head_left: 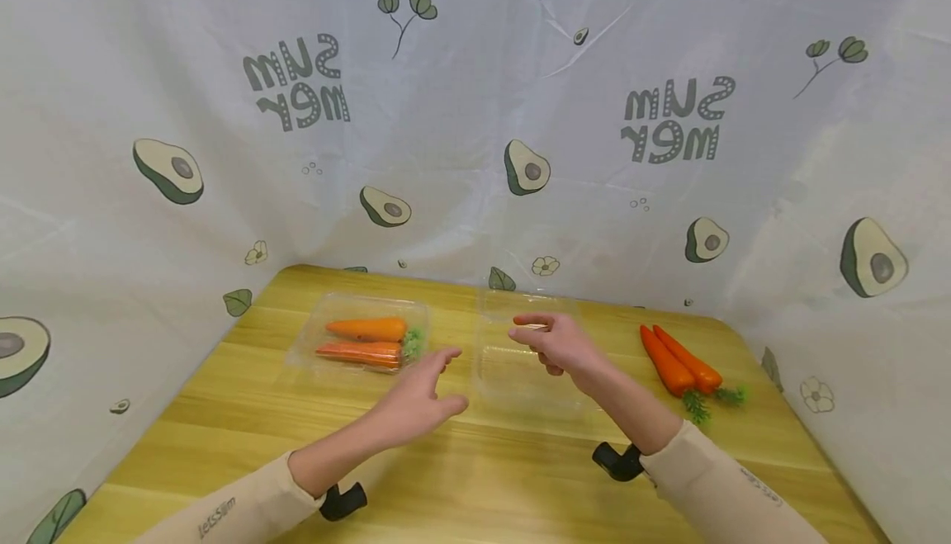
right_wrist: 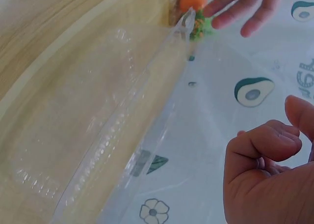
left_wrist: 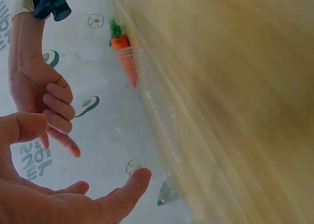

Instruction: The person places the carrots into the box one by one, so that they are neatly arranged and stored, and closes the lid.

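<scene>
My left hand (head_left: 423, 399) hovers over the table between two clear plastic boxes, fingers extended, thumb apart, with nothing in it. Above the middle plastic box (head_left: 531, 399) is my right hand (head_left: 560, 344), index finger pointing left and the other fingers loosely curled around nothing. That box stands with its lid raised at the back; the right wrist view shows its ribbed see-through wall (right_wrist: 105, 145). In the left plastic box (head_left: 308, 346) lie two orange carrots (head_left: 367, 329) with green tops, close beyond my left fingertips.
Two more carrots (head_left: 672, 362) with leafy green tops lie side by side on the wooden table (head_left: 475, 486) at the right. A white curtain (head_left: 461, 115) printed with avocados hangs along the back and both sides. Each wrist carries a black camera mount (head_left: 618, 461).
</scene>
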Motion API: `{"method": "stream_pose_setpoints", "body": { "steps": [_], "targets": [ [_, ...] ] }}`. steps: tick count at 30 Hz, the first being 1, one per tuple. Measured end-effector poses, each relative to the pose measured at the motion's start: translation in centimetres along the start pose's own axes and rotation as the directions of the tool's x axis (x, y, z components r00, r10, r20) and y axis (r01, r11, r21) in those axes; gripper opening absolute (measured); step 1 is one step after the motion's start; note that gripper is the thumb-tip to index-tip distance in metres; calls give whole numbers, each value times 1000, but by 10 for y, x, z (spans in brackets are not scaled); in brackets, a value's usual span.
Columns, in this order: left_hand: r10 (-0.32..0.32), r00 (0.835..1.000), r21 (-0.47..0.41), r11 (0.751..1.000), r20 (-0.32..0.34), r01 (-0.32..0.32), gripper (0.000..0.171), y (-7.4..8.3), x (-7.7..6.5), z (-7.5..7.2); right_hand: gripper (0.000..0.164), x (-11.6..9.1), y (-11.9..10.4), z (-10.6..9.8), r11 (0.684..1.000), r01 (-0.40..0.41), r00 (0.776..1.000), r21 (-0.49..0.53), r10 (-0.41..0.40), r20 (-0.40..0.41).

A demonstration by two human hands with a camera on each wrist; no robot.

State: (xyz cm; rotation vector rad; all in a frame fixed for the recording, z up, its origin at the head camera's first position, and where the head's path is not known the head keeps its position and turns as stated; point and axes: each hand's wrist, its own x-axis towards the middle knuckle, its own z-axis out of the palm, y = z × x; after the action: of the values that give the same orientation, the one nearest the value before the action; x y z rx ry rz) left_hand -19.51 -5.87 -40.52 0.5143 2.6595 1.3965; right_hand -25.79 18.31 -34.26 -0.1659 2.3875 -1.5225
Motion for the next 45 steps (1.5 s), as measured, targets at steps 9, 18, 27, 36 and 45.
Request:
{"method": "stream_pose_setpoints", "body": {
  "steps": [9,18,27,36,45],
  "targets": [
    [-39,998,-19,999,55,40,83,-6,16,17,53,-2,12,-23,999,21,1000,-26,-22,-13],
    [-74,995,-55,995,65,78,82,-12,26,24,57,0,23,-45,997,9,1000,-78,-10,-9],
    [-68,997,-70,995,36,70,73,-18,33,23,58,-1,32,-63,994,1,1000,-113,-4,-30],
    [-55,998,-58,997,20,56,72,-21,41,28,64,-4,40,-83,993,-15,998,-120,7,-68],
    [-59,998,-91,994,11,60,73,-23,46,30,67,-1,53,-101,991,-35,995,-131,23,-97]
  ]
}}
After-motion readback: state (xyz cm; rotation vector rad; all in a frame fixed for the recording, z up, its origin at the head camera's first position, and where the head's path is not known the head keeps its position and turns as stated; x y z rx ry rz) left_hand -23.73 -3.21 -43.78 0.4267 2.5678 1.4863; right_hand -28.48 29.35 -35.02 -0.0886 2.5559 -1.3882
